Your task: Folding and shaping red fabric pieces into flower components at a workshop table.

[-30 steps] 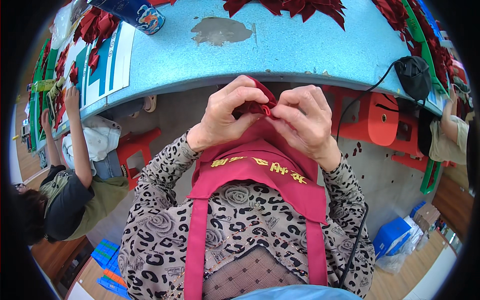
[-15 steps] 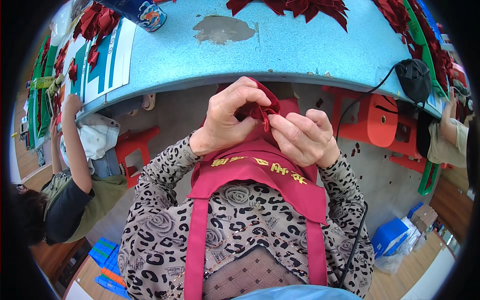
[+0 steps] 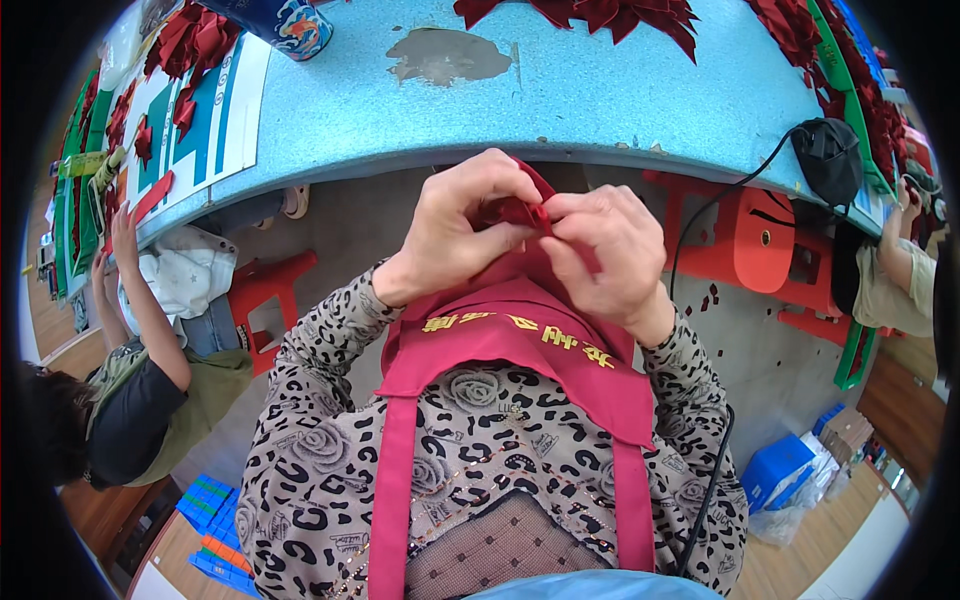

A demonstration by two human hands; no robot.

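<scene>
Close together in front of my red apron [image 3: 500, 320], both hands pinch a small dark red piece of folded cloth [image 3: 536, 213]. My left hand [image 3: 460, 225] is on its left side, thumb and fingers curled round it. My right hand [image 3: 615, 250] has thumb and fingertips closed on its right edge. The fingers cover much of the piece, so its full shape is hidden. Just short of the near edge of the light blue table [image 3: 560, 110], the hands are held over my lap.
Dark red folded pieces [image 3: 620, 15] lie at the table's far edge, and more [image 3: 195, 40] at the left beside a blue cup [image 3: 300, 30]. A black pouch [image 3: 828, 160] with a cord rests at the right. Red stools [image 3: 765, 240] stand below. A co-worker's arm [image 3: 155, 310] reaches in at left.
My right hand has risen slightly, and its fingertips now press against the cloth nearer my left fingers. At the left, the co-worker's arm has shifted and a red strip shows by that hand.
</scene>
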